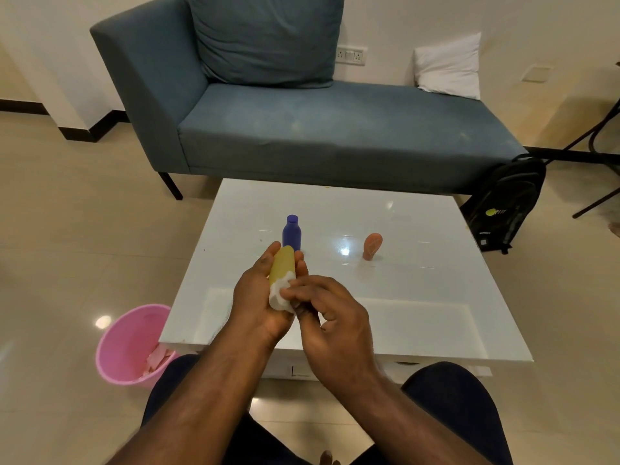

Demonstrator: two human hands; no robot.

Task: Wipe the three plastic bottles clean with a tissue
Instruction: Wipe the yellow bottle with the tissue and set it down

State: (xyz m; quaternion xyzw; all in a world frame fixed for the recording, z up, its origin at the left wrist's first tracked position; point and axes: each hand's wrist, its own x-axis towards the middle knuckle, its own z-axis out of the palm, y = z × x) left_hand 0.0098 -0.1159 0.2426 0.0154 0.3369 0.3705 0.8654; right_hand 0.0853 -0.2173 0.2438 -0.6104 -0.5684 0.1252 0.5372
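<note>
1. Yellow plastic bottle [283, 266], rounded and elongated; held above the near part of the worktop, lying along the left palm with its rounded end pointing away from the person. No label or writing can be made out on it.
2. White crumpled tissue [279, 294]; pressed against the near end of the yellow bottle, between the two hands.
3. Left hand [260, 297]; fingers curled around the yellow bottle from beneath, gripping it.
4. Right hand [330, 313]; fingers pinched on the tissue, holding it to the bottle.
5. Blue plastic bottle with a blue screw cap [291, 231]; upright on the worktop, just beyond the hands. No legible writing.
6. Orange-pink plastic bottle of flattened oval shape [372, 246]; standing on the worktop to the right, well apart from the blue one. Faint markings on its face, too small to read.
7. White glossy rectangular worktop [419, 297]; reflects ceiling lights.
8. Pink round plastic bin [117, 350]; on the floor beside the worktop's left near corner, crumpled tissues inside.
9. Blue-grey fabric chaise sofa [335, 129]; beyond the worktop, carrying a matching cushion and a white pillow [449, 67].
10. Black backpack [506, 203]; on the floor against the sofa's right end, with a yellow-green round logo and small lettering, unreadable.
</note>
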